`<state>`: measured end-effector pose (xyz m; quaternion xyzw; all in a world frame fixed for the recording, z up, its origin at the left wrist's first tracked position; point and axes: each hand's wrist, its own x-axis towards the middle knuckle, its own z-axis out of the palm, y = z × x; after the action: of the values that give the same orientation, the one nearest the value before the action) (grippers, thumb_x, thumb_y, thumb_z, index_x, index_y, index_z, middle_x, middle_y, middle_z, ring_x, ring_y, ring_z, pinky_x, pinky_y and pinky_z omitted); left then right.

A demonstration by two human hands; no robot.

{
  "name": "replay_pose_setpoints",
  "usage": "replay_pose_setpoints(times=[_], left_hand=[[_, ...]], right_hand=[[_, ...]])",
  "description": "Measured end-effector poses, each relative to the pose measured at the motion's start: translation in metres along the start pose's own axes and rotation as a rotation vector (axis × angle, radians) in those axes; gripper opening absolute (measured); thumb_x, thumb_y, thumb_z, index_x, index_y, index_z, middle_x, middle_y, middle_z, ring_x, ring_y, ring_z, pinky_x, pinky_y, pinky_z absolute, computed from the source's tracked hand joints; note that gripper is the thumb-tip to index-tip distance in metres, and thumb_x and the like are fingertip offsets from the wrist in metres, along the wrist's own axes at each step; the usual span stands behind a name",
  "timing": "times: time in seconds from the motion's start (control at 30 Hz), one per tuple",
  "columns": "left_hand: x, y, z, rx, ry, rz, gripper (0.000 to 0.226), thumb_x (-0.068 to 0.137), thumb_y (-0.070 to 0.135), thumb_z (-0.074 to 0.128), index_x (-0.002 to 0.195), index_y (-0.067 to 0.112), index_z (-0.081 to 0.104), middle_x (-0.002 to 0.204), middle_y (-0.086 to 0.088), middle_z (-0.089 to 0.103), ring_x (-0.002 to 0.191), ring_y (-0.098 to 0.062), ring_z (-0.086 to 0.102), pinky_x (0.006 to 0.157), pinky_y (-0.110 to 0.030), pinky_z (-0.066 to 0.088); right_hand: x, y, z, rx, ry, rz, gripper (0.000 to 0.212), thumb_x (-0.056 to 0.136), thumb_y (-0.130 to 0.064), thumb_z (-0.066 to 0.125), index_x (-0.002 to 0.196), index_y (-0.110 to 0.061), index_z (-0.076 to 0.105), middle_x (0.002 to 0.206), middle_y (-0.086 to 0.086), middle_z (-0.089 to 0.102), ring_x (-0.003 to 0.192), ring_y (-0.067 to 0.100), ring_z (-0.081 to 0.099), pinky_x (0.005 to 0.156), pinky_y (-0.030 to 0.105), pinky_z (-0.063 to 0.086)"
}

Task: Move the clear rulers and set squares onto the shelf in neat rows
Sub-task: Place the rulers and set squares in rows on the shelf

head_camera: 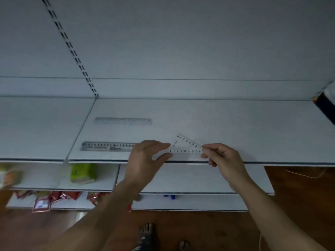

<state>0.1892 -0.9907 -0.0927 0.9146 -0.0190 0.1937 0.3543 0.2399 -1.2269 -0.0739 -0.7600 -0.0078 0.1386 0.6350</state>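
A clear set square (186, 146) with black numbers sits just above the front part of the white shelf (235, 127). My left hand (145, 158) pinches its left end between thumb and fingers. My right hand (221, 158) pinches its right corner. Two clear rulers lie flat on the shelf to the left: one farther back (123, 121), one nearer the front edge (107, 146), its right end hidden behind my left hand.
A dark box (324, 104) stands at the shelf's far right. Lower shelves hold a green pack (82, 173), red packets (54, 196) and small blue items (170, 196). A slotted upright (72, 49) runs up the back wall. Wooden floor and bare feet (146, 232) lie below.
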Motion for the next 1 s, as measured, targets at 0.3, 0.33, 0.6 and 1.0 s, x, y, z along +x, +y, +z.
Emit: replay_pose_setpoints(times=[0.3,0.33,0.6,1.0], left_hand=[[-0.017,-0.005,0.013,0.170,0.140,0.023,0.035,0.083,0.052,0.061,0.103,0.026,0.074,0.109,0.009,0.067,0.111,-0.019,0.056,0.094,-0.034,0.037],[-0.017,-0.006,0.013,0.165,0.133,0.037,0.035,0.083,0.052,0.060,0.102,0.026,0.074,0.109,0.009,0.068,0.112,-0.020,0.056,0.094,-0.034,0.037],[-0.013,-0.009,0.012,0.186,0.139,0.046,0.031,0.086,0.047,0.057,0.097,0.025,0.076,0.105,0.008,0.070,0.112,-0.020,0.056,0.093,-0.032,0.033],[0.007,-0.019,0.011,0.361,-0.042,0.034,0.038,0.083,0.054,0.050,0.092,0.029,0.077,0.109,0.009,0.067,0.115,-0.022,0.054,0.094,-0.034,0.030]], right_hand=[[0.001,0.006,-0.003,0.003,-0.053,-0.034,0.017,0.092,-0.009,0.059,0.098,-0.018,0.071,0.079,0.001,0.073,0.061,0.007,0.058,0.060,0.018,0.048],[0.000,0.006,-0.002,0.003,-0.051,-0.036,0.016,0.092,-0.009,0.059,0.098,-0.019,0.071,0.079,0.001,0.073,0.061,0.007,0.058,0.060,0.018,0.048],[0.002,0.012,-0.003,-0.076,-0.095,-0.079,0.018,0.088,-0.011,0.065,0.101,-0.022,0.070,0.081,0.000,0.073,0.066,0.005,0.062,0.064,0.016,0.050],[0.035,0.035,-0.014,-0.714,0.024,-0.572,0.027,0.076,-0.033,0.074,0.099,-0.020,0.076,0.111,-0.003,0.066,0.107,0.009,0.048,0.095,0.023,0.035]])
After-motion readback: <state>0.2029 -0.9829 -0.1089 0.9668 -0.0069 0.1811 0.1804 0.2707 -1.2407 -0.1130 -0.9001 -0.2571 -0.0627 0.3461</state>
